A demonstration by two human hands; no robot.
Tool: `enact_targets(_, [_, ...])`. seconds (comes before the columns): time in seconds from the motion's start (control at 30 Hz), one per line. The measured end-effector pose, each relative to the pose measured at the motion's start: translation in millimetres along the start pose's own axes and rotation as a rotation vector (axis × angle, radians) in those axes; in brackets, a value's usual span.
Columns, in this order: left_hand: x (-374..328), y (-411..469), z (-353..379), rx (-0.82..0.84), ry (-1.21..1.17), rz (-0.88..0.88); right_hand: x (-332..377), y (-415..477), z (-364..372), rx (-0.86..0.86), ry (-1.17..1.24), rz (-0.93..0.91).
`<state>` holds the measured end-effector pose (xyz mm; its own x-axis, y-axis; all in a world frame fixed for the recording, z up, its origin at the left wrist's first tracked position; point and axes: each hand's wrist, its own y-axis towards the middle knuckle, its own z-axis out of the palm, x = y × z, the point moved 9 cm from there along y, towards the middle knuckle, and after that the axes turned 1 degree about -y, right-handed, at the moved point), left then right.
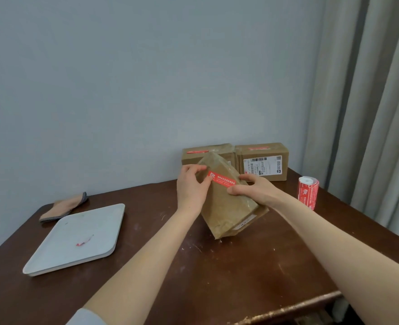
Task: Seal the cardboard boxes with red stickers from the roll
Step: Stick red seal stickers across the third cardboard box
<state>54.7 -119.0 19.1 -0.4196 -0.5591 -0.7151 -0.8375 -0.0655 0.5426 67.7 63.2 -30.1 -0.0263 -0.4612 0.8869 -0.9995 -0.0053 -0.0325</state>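
Note:
A brown cardboard box (229, 207) stands tilted on one corner in the middle of the table. A red sticker (221, 178) lies across its upper face. My left hand (191, 186) grips the box's upper left edge, thumb by the sticker's left end. My right hand (254, 188) holds the right side, thumb near the sticker's right end. Two more cardboard boxes stand at the back against the wall, the left one (215, 152) and the right one (263, 160), each with a red sticker on top. The sticker roll (308, 192) stands upright at the right.
A white square tray (65, 252) with a red scrap of backing (84, 240) lies at the left of the brown table (205, 277). Behind it lies a folded tan cloth (65, 206). Grey curtains (369, 102) hang at the right, close to the table edge.

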Motion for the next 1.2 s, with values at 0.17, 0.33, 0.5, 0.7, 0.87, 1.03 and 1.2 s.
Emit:
enact_targets(0.17, [-1.3, -1.4, -0.4, -0.014, -0.008, 0.004, -0.4, -1.6, -1.6, -0.004, 0.025, -0.010])
enact_targets(0.33, [1.8, -4.2, -2.8, -0.027, -0.010, -0.029, -0.4, -3.5, -0.2, 0.006, 0.026, -0.013])
enact_targets(0.5, [3.4, -4.9, -5.2, -0.023, -0.021, -0.060, -1.4, -4.0, -0.1, 0.005, 0.036, -0.011])
enact_targets(0.7, [-6.1, -5.2, -3.8, -0.003, -0.012, -0.023, -9.6, -2.6, -1.7, 0.009, 0.060, -0.006])
enact_targets(0.87, [-10.7, -5.9, -3.0, 0.002, -0.005, -0.001, -13.6, -2.8, -3.0, 0.019, 0.060, -0.003])
enact_targets(1.03, [-11.7, -4.1, -1.1, 0.026, -0.010, -0.017, -14.4, -2.9, -4.2, 0.024, 0.060, -0.003])
enact_targets(1.2, [-12.4, -1.4, 1.1, 0.061, 0.002, -0.033, -15.4, -1.0, -4.6, 0.026, 0.061, -0.011])
